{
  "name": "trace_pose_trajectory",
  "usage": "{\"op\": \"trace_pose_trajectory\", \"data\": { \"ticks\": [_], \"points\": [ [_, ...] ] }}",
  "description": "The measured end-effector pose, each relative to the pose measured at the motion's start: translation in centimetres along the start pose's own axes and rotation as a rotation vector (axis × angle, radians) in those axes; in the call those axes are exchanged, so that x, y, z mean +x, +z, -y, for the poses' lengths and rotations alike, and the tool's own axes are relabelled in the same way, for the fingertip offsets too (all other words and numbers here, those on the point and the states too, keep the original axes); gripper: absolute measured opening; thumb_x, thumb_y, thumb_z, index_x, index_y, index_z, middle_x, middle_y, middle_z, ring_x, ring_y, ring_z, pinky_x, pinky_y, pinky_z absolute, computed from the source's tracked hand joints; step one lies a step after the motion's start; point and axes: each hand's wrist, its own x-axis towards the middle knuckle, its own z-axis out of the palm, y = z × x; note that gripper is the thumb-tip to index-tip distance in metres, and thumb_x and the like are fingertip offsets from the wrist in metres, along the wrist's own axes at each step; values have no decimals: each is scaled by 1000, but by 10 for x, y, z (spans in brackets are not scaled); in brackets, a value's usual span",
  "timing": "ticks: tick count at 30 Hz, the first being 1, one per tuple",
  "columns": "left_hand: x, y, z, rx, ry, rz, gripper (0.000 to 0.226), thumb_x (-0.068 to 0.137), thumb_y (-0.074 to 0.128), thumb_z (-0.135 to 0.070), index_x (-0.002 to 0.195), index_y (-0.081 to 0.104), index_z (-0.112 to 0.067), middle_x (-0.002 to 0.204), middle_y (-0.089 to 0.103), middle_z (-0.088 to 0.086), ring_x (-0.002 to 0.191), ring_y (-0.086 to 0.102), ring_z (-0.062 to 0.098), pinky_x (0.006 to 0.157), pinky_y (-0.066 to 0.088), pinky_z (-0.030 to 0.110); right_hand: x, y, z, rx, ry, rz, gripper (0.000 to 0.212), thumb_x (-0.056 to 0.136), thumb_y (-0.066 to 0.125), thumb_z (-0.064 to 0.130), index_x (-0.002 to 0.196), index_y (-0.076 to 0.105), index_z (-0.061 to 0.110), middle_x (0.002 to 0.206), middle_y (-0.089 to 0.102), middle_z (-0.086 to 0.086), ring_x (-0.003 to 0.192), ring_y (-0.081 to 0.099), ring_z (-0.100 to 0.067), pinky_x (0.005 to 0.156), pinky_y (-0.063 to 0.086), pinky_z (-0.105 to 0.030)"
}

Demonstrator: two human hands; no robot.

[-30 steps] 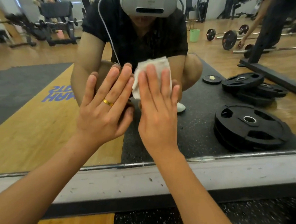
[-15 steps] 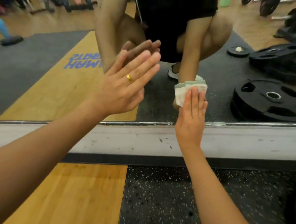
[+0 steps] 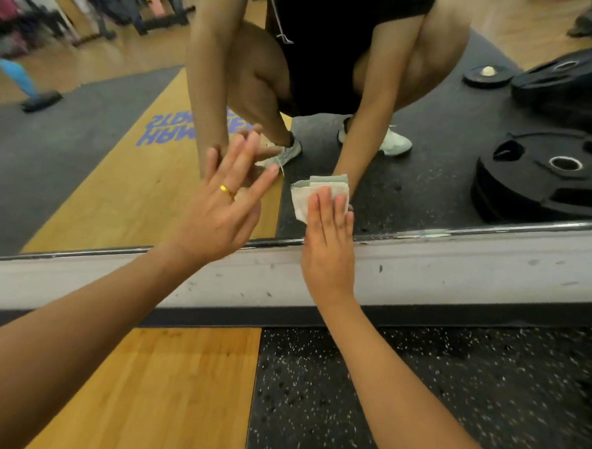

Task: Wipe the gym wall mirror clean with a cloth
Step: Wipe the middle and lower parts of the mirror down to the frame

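The cloth (image 3: 304, 199) is pressed by the right hand (image 3: 327, 257), fingers (image 3: 322, 210) straight and joined; it may be snagged on the chipped mirror edge (image 3: 421, 235) at six o'clock.

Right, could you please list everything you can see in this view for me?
mirror: one, wall-mounted, fills the upper view
cloth: one, white, folded, on the mirror near its lower edge
weight plates: several, black, reflected at right
ledge: one, white, scuffed, below the mirror
floor: wood at left, black speckled rubber at right
ring: one, gold, on the left hand
left hand: open, fingers spread, by the glass
right hand: flat, pressing the cloth
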Motion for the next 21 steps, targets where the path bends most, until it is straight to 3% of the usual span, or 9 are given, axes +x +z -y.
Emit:
{"op": "trace_pose_trajectory", "data": {
  "ticks": [2, 4, 7, 11, 16, 21],
  "points": [
    [-1, 8, -26, -71, 223, 92, 55, 102, 44, -6, 156, 35, 0, 163, 31, 20, 155, 26, 32, 122, 23, 56, -3, -4, -4, 43, -23, 18, 91, 102, 57, 5, 164, -8, 20, 172, -14, 4, 159, -9, -19, 129, 0, -42],
    [-2, 19, -44, -71, 308, 147, 52, 105, 33, -9, 157, 33, -3, 164, 33, 14, 153, 30, 28, 124, 21, 52, -2, -10, -9, 74, -45, 63, 86, 105, 55, 13, 164, -7, 21, 172, -14, 5, 159, -9, -18, 129, 0, -39],
    [-2, 33, -49, -71, 212, 151, 53, 105, 28, -7, 158, 28, -4, 166, 27, 12, 154, 27, 27, 125, 20, 52, -1, -19, -21, 99, -79, 109, 79, 103, 60, 12, 162, 8, 11, 170, 6, -1, 159, -4, -17, 130, 4, -39],
    [-8, 48, -58, -123, 192, 168, 56, 104, 38, -7, 159, 27, 0, 167, 23, 18, 155, 26, 32, 125, 26, 51, -7, -30, -35, 166, -103, 105, 70, 100, 64, 4, 156, 24, -2, 166, 23, -14, 159, 8, -22, 127, 21, -48],
    [-7, 61, -87, -202, -29, 82, 59, 106, 42, -15, 160, 22, -2, 168, 19, 15, 157, 22, 26, 126, 24, 50, -11, -38, -40, 193, -78, 86, 71, 102, 65, 13, 156, 22, -5, 166, 21, -14, 158, 13, -27, 126, 26, -45],
    [-8, 69, -112, -185, -199, 14, 60, 104, 46, -14, 160, 25, -5, 168, 20, 9, 157, 23, 22, 125, 26, 54, -32, -47, -41, 163, 19, 105, 63, 104, 58, 15, 155, 28, -5, 166, 22, -15, 158, 17, -25, 124, 29, -50]
  ]
}}
